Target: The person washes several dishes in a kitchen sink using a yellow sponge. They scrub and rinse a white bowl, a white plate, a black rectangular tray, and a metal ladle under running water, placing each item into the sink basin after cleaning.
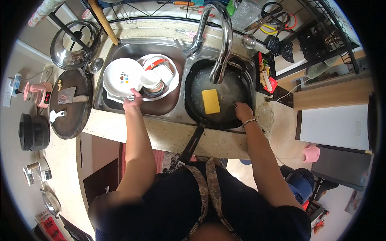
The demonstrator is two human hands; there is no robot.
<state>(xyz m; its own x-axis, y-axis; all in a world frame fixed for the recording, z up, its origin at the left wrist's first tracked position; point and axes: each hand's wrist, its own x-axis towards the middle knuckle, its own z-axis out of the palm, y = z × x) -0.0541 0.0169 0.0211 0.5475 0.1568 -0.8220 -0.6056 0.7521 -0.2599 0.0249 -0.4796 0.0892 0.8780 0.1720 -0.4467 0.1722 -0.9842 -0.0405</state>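
My left hand [133,101] grips the near edge of a white plate with small printed figures [123,77], tilted over the left sink basin. Behind it a white oval dish [174,87] holds stacked bowls [150,79]. My right hand [243,112] reaches into a black frying pan [196,111] in the right basin; its fingertips are partly hidden at the cloudy water, and what they hold is unclear. A yellow sponge [211,101] lies in the pan to the left of that hand. The pan's handle [192,144] points towards me.
A chrome faucet [221,45] arches over the pan. On the left, a round chopping board [72,120] carries a cleaver [67,95] and a white peeler [57,115]. A black tray of small items [265,73] stands right of the sink. Scissors [268,21] hang at the back right.
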